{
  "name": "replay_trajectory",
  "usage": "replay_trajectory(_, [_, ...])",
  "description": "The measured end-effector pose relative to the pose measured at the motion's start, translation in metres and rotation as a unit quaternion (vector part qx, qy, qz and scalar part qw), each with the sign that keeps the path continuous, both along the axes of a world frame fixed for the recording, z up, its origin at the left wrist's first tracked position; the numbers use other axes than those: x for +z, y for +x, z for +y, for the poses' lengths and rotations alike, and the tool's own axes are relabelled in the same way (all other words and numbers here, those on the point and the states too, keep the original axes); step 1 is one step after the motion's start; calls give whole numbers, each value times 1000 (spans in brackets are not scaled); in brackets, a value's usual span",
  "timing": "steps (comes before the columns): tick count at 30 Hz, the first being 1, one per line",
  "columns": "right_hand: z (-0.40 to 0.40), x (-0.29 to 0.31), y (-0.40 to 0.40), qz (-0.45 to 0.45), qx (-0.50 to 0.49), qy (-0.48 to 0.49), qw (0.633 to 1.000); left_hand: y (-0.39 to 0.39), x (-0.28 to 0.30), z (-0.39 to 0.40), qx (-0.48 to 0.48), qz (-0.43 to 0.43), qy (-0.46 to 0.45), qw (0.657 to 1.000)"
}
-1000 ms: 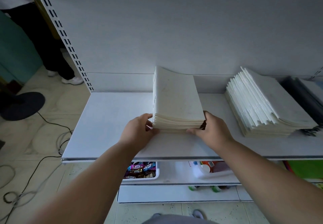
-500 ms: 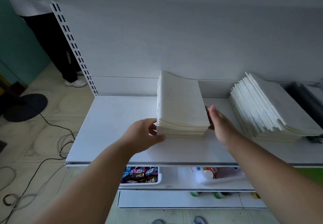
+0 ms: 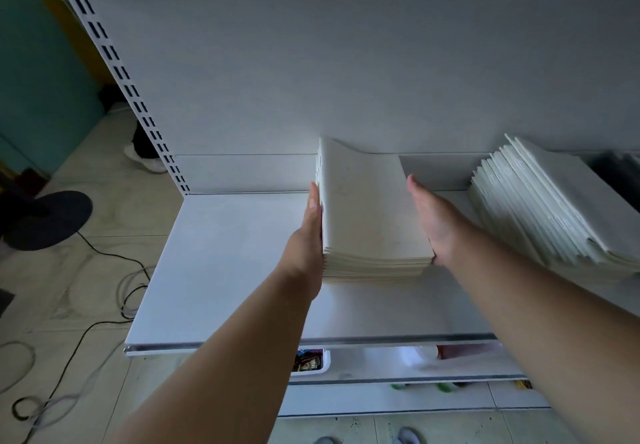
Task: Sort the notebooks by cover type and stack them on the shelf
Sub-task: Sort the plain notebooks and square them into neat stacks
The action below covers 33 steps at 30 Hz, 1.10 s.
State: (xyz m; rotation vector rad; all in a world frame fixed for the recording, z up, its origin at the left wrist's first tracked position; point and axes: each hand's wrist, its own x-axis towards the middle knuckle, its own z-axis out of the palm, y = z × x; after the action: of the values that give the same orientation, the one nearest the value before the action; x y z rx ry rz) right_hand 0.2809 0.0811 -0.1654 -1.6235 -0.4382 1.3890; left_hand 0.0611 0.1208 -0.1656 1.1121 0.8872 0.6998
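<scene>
Head view: two flat hands bracket a stack of white notebooks on a white shelf.

At far left, on the tiled floor, lie a dark round base (image 3: 46,219) and a black cable (image 3: 104,260), with a slotted upright (image 3: 128,86) rising at the shelf's left end. On the bare shelf (image 3: 225,270), the left hand (image 3: 308,239) presses its straight, closed fingers flat against the left side of the middle stack of notebooks (image 3: 370,215), which sits near the back panel. The right hand (image 3: 433,221), fingers straight and together, lies along the stack's right side, its heel touching the near corner. Further right, well apart, a second stack of white notebooks (image 3: 554,201) lies fanned and leaning. Below the shelf edge a white tray of wrapped sweets (image 3: 310,362) shows.
</scene>
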Motion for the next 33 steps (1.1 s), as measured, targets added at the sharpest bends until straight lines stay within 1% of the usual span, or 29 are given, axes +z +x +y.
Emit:
replay_trajectory(2, [0, -3, 2, 11, 10, 15, 1000, 1, -4, 2, -5, -29, -9, 1000])
replay_trajectory(4, [-3, 17, -15, 4, 6, 5, 1000, 2, -4, 4, -20, -35, -10, 999])
replay_trajectory(5, [-4, 22, -18, 4, 6, 9, 1000, 2, -2, 6, -28, -38, -25, 999])
replay_trajectory(8, [-4, 18, -11, 5, -3, 40, 999, 3, 1, 9, -52, -46, -25, 997])
replay_trajectory(10, [0, 16, -11, 6, -10, 48, 999, 5, 1, 10, -45, -58, -38, 997])
replay_trajectory(13, [5, 12, -13, -3, -5, 31, 999, 7, 2, 9, -26, -69, -57, 996])
replay_trajectory(16, [13, -3, -2, 0, -21, 46, 999, 7, 3, 9, -29, -68, -61, 995])
replay_trajectory(21, [12, 6, -13, -13, -16, 57, 998, 7, 1, 11, -25, -56, -66, 996])
replay_trajectory(23, [14, 5, -13, -11, -16, 51, 999, 7, -1, 11, -21, -64, -77, 995])
replay_trajectory(26, [16, -1, -14, 18, -18, 31, 999, 6, 2, 11, 0, -60, -87, 994])
replay_trajectory(28, [12, 10, -20, 12, -29, 20, 999, 7, 2, 12, 5, -52, -90, 995])
replay_trajectory(33, [-1, 7, -11, 26, -30, 62, 997, 5, -2, 14, -33, -47, -89, 994])
